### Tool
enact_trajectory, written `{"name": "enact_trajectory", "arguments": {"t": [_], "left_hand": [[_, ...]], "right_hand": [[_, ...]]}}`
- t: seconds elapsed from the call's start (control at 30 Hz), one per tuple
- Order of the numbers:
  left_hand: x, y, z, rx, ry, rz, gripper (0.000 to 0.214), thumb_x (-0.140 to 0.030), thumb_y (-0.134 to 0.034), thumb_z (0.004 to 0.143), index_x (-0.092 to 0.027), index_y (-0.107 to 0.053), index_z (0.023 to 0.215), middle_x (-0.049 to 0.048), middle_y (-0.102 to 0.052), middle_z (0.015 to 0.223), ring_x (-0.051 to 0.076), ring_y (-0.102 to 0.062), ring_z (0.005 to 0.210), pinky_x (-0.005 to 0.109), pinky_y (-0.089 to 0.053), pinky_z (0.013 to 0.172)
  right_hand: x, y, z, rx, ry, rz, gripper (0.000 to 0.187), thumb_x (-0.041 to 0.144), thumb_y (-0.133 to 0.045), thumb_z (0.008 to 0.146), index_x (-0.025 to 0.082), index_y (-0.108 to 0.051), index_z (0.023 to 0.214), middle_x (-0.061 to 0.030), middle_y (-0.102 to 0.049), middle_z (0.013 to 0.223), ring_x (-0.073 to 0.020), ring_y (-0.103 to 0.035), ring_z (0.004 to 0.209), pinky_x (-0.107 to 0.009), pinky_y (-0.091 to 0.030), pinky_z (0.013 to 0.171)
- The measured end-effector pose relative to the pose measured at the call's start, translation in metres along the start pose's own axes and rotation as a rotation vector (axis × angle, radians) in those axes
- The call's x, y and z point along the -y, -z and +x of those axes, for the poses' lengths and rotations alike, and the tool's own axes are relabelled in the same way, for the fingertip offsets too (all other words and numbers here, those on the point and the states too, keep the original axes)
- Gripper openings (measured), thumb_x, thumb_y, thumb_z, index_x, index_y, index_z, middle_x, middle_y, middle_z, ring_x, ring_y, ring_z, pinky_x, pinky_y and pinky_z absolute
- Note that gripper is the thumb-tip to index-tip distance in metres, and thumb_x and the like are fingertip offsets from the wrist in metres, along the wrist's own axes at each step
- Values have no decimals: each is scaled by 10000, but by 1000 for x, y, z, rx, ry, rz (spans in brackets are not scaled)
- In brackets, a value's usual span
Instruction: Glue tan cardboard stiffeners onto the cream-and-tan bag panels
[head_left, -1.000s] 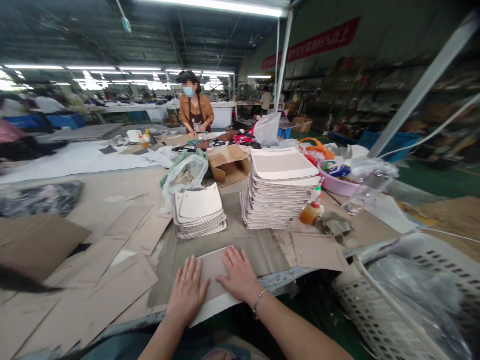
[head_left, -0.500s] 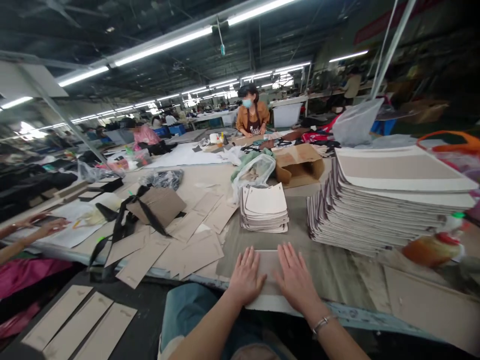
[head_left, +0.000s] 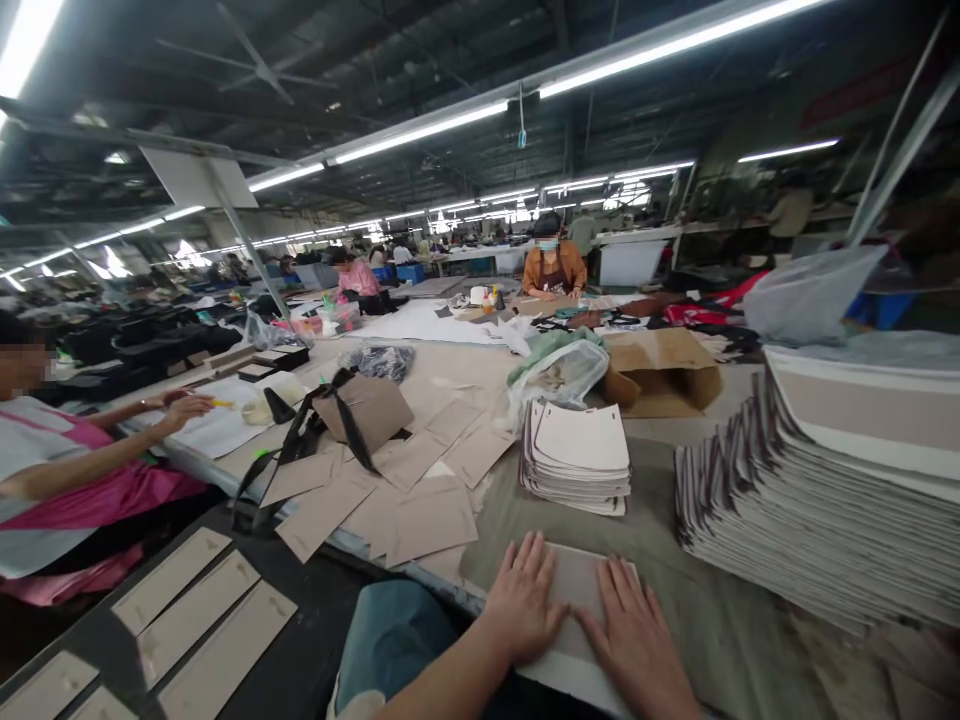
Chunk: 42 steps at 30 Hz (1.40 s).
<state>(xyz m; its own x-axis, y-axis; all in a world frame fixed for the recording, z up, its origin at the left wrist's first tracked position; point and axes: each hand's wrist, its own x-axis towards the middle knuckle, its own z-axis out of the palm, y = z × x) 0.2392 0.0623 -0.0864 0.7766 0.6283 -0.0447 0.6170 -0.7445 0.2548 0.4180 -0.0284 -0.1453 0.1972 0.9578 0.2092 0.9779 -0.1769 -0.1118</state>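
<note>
Both palms rest on a flat beige panel with a white border (head_left: pixel 571 655) at the near edge of the table. My left hand (head_left: pixel 523 605) lies flat on the panel's left side, fingers stretched forward. On its right side my right hand (head_left: pixel 634 635) is spread flat too, the thumb angled toward the left one. Just beyond my fingers stands a short stack of white panels with dark edges (head_left: pixel 576 460). To the right rises a tall stack of similar beige and white panels (head_left: pixel 810 510).
Loose beige pieces (head_left: pixel 427 515) and black straps cover the table at left. More strips (head_left: pixel 199 600) lie on a dark surface beside my knee. A cardboard box (head_left: pixel 664 370) and a plastic bag (head_left: pixel 559 375) stand behind the short stack. A co-worker's hand (head_left: pixel 184 405) works at far left.
The view has swung left, bringing more of the co-worker at left into sight. Both my hands stay flat on the panel, my thumbs now closer together.
</note>
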Motion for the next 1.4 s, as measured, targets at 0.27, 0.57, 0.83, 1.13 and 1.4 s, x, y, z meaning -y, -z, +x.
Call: {"name": "enact_trajectory", "arguments": {"t": [0.27,0.57,0.83,1.13,1.4], "left_hand": [[2,4,-3,-33,-31,-71,715,-597,-215,892,-157,-165,1452,101,-49,1534,255,-12,1410,458,-89,1144],[5,-6,1,-42,-16,-55,718,-597,-258,884,-172,-160,1454,98,-51,1535,267,-28,1408,473,-94,1139],[7,-8,1,-44,-26,-40,713,-605,-236,886,-174,-174,1451,101,-50,1534,262,-18,1409,476,-96,1139],[10,-16,6,-65,-42,53,688,-577,-258,892,-179,-189,1449,98,-84,1526,268,-88,1403,475,-149,1132],[17,-31,18,-124,-58,169,633,-518,-309,892,-154,-312,1410,106,-176,1502,282,-190,1380,493,-218,1104]], "right_hand": [[0,1,-1,-1,-5,-19,789,653,-249,865,56,-367,1367,-135,-291,1451,-291,-200,1347,-497,-244,1064],[3,10,0,51,-22,-16,779,655,-280,868,71,-351,1379,-125,-255,1467,-292,-203,1349,-487,-242,1074],[4,11,0,72,-35,21,790,661,-298,866,68,-328,1388,-130,-237,1471,-291,-187,1355,-494,-231,1081],[7,21,4,130,-70,117,765,636,-326,875,88,-285,1408,-123,-210,1478,-292,-161,1362,-501,-191,1099],[-19,65,-12,-169,-189,499,545,344,-431,890,137,-338,1386,-126,-344,1430,-221,-300,1317,-380,-323,1073]]}}
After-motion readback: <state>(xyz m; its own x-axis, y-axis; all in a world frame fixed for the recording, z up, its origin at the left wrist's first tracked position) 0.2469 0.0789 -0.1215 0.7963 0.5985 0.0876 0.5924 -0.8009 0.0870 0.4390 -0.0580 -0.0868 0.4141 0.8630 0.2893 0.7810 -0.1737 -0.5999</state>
